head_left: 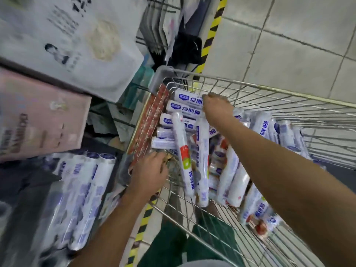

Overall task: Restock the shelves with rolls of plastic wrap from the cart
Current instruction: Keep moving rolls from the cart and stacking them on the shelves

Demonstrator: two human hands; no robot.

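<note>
Many plastic-wrap rolls (228, 170) lie in the wire cart (160, 78): white film, blue print. One red-green banded roll (183, 151) sits on top, long axis 12-to-6. The far stack (185, 106) runs 9-to-3. Left hand (148, 172) is at the cart's 9 o'clock wall and right hand (217, 108) is over the far stack. Both grips are blurred, can't tell.

1. A wire cart (160, 76) at centre right holds many rolls of plastic wrap (181, 151).
2. The right hand (216, 107) reaches over the farthest rolls, mid-frame.
3. The left hand (150, 170) is at the cart's left edge.
4. Stacked rolls (84, 189) lie at lower left.
</note>
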